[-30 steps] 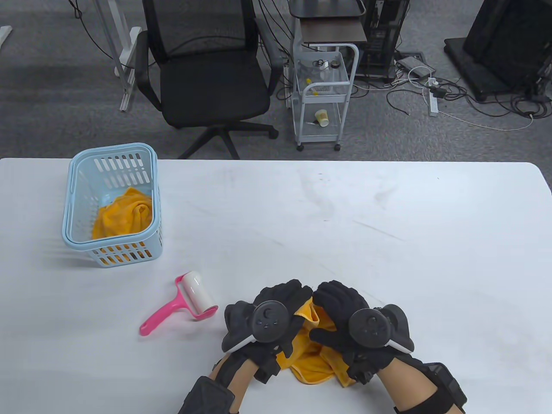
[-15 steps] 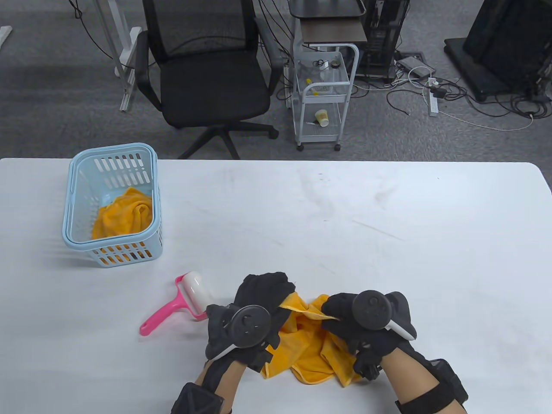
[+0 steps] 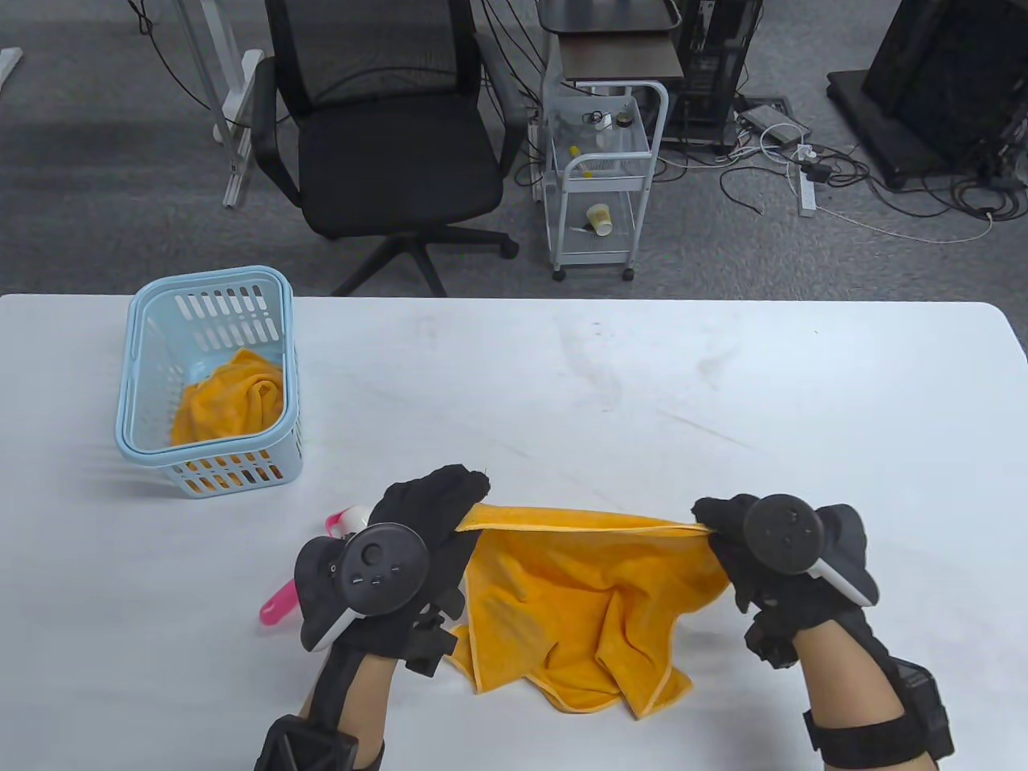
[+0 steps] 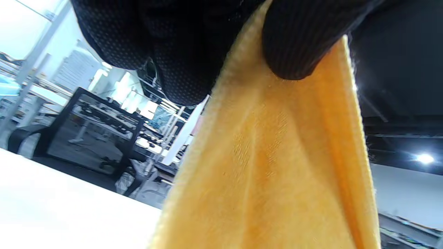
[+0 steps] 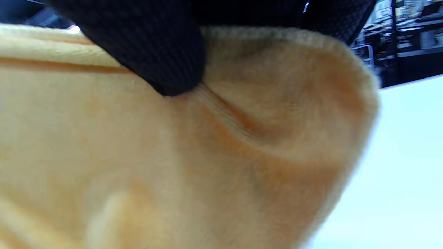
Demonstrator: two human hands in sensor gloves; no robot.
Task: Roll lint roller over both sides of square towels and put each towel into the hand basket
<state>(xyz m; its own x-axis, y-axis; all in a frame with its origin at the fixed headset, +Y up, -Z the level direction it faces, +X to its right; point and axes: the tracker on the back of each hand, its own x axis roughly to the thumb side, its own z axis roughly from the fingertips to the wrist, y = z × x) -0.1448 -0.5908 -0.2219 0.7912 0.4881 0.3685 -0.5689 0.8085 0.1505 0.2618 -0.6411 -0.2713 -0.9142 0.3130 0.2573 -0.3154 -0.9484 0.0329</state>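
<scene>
Half a second ago the two hands sat close together over a bunched orange towel near the front edge of the tabletop; they have since drawn apart sideways. The left hand [image 3: 418, 534] pinches one top corner of the towel [image 3: 578, 598] and the right hand [image 3: 763, 554] pinches the other, so the upper hem now runs taut and nearly straight between them. Below that hem the cloth hangs slack, and its crumpled lower part lies on the tabletop [image 3: 642, 385] close to the front edge. Both wrist views show gloved fingers [image 4: 297, 45] clamped on the orange fabric.

The pink lint roller [image 3: 277, 606] has not shifted, but the left hand now covers most of it, leaving the handle end and a bit of the white roll visible. The light blue hand basket [image 3: 132, 393] stands at the back left corner of the tabletop with a second orange towel [image 3: 233, 397] crumpled inside.

Beyond the white, scuffed tabletop are grey carpet, a black office chair [image 3: 385, 136], a small white cart [image 3: 602, 177], and loose cables.
</scene>
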